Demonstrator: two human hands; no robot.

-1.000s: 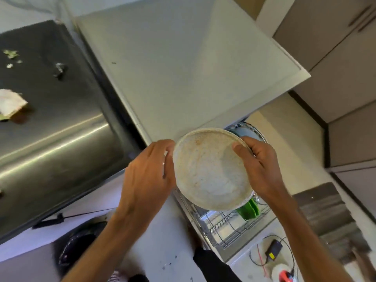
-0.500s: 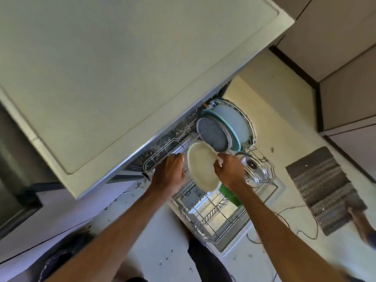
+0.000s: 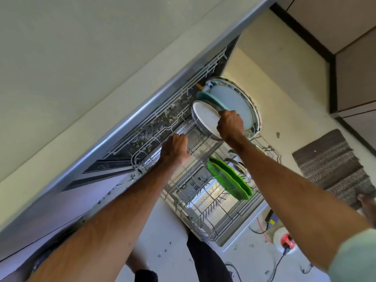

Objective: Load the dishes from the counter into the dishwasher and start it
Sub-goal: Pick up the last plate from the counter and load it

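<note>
- The right hand (image 3: 231,125) pinches the white plate (image 3: 205,117), upright at the far end of the rack (image 3: 203,218) (just beside a teal plate (image 3: 207,97)).
- The left hand (image 3: 175,150) curls its fingers round a rack wire.

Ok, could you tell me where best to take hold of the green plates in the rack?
By the top rim, from above. The green plates stand on edge, leaning, in the rack; their lower edges sit among the wires, so only the upper rim is free. Probably pinch it, thumb on one face.
</note>
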